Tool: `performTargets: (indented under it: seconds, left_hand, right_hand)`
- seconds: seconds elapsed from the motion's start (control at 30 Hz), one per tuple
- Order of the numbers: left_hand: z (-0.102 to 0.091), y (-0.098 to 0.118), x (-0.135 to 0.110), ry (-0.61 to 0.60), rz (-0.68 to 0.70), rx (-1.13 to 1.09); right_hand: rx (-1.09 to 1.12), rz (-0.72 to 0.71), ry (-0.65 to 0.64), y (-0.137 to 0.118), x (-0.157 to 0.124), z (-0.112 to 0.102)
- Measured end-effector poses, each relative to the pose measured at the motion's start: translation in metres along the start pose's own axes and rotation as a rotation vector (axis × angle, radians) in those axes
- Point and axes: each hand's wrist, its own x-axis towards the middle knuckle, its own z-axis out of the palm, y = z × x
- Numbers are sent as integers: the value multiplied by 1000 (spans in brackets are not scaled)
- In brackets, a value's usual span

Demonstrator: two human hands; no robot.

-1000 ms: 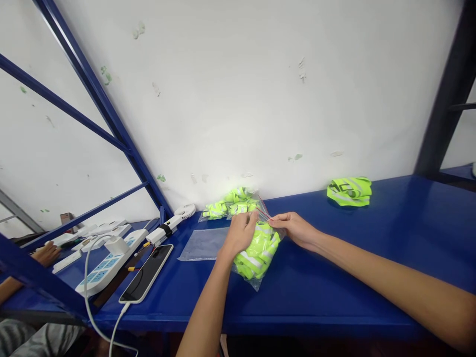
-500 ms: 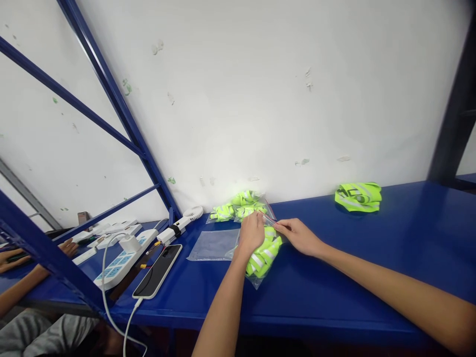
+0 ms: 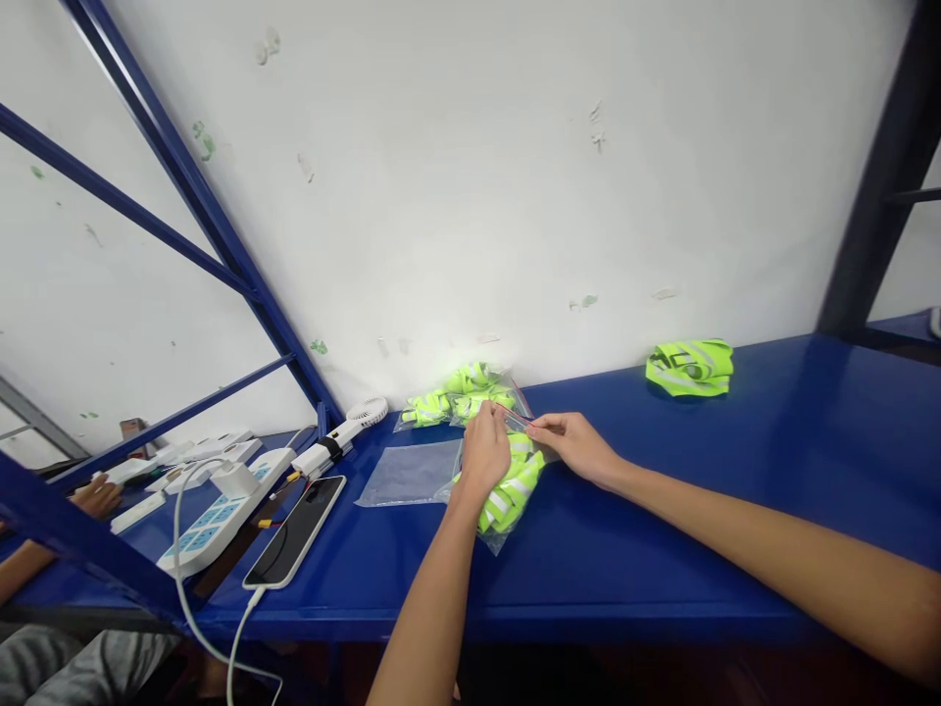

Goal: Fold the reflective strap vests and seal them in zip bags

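A clear zip bag stuffed with a folded neon-yellow reflective vest lies on the blue shelf. My left hand and my right hand both pinch the bag's red-lined top edge, fingers closed on it. Just behind them a second filled bag of neon-yellow vests rests against the white wall. An empty clear bag lies flat to the left of my hands. A loose folded vest sits farther right near the wall.
Left of the bags lie a white handheld fan, a phone on a white cable, and a white power strip. Blue diagonal frame bars cross the left side. Another person's hand shows at far left.
My hands have stayed pinched on the bag's top edge, shifting a little along it. The bag has bunched slightly under my left hand. The camera view has swayed.
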Motion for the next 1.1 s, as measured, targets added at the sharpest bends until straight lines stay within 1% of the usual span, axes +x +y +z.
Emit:
performTargets:
  seconds: [0.1,0.27,0.47,0.53,0.67,0.87,1.1]
  left_hand:
    - [1,0,-1,-4,15,9]
    - [0,1,-1,-20,4,31]
    - [-1,2,-2,-8,46,87]
    - [-1,3,-3,-6,56,93]
    - [-2,5,-4,-14,47,79]
    - [-3,6,-4,-18,19,25]
    - [-4,7,-5,-24,18,8]
  right_hand:
    - [-9,2,9,0,0,1]
    - [8,33,13,-2,-2,1]
    - [-28,-20,28,0,-1,1]
    - [-26,-17,37,1,-1,1]
    - [-3,24,58,-1,-2,1]
    - [45,70,30,-2,-3,0]
    - [72,31,34,1,-2,2]
